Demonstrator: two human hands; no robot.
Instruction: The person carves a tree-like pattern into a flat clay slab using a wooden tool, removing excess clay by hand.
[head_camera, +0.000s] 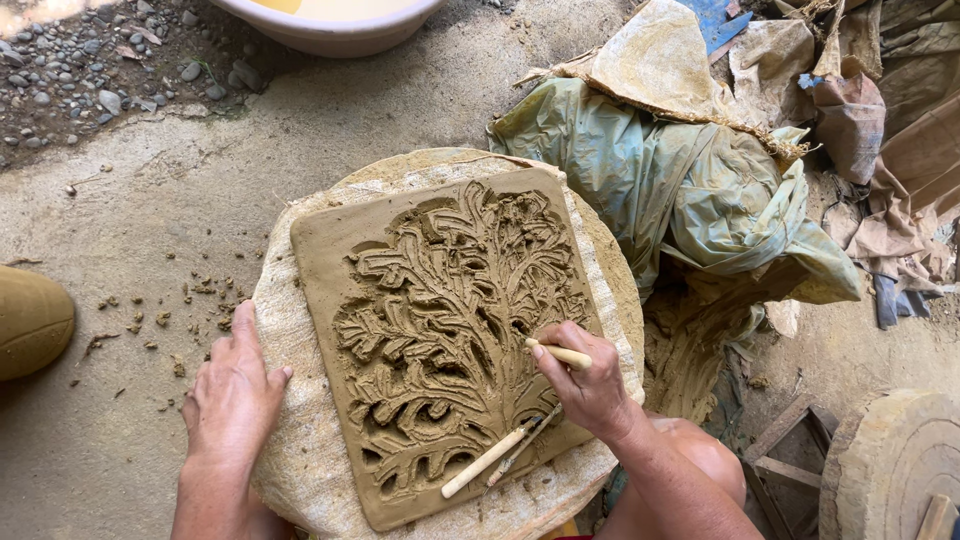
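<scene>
Crumpled plastic sheeting (690, 190) lies at two o'clock of the wet clay slab (440, 340), carved with a ridged tree relief, on a cloth-covered round stand (300, 450). Right hand (590, 385) fingers pinch a wooden carving tool (562, 354) against the clay; left hand (235, 395) rests flat, fingers spread, at the slab's eight o'clock. Spare wooden tool (485, 462) lies on the slab's lower edge.

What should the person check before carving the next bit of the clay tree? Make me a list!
1. Right hand grips a wooden tool: ok.
2. Left hand rests flat on the cloth at the left edge of the clay slab: ok.
3. Slab lies flat on the cloth-covered round base: ok.
4. Spare tools lie on the carving's lower part, possibly in the way: not ok.
5. Tool tip touching clay: cannot tell, the hand hides it.
</scene>
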